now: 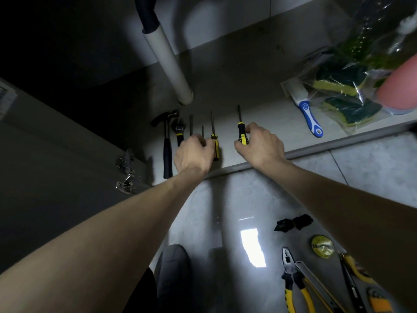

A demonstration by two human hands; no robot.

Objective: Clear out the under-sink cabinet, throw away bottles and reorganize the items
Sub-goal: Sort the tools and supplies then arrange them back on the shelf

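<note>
Tools lie in a row on the cabinet floor (pixel 259 114): a hammer (pixel 167 143), an adjustable wrench (pixel 178 129), two thin dark shafts, and a yellow-handled screwdriver (pixel 214 141). My left hand (pixel 194 154) rests over the handles of the two thin tools, fingers curled on them, beside the yellow screwdriver. My right hand (pixel 261 145) grips the black-and-yellow handle of another screwdriver (pixel 241 129), which lies pointing to the cabinet's back.
A white drain pipe (pixel 168 62) drops to the cabinet floor behind the tools. At right lie a blue-handled brush (pixel 309 116), a plastic bag of sponges (pixel 347 96) and a pink object (pixel 399 86). Pliers (pixel 291 276), a yellow disc (pixel 322 246) and more tools lie on the tiled floor. The cabinet door hinge (pixel 126 172) is at left.
</note>
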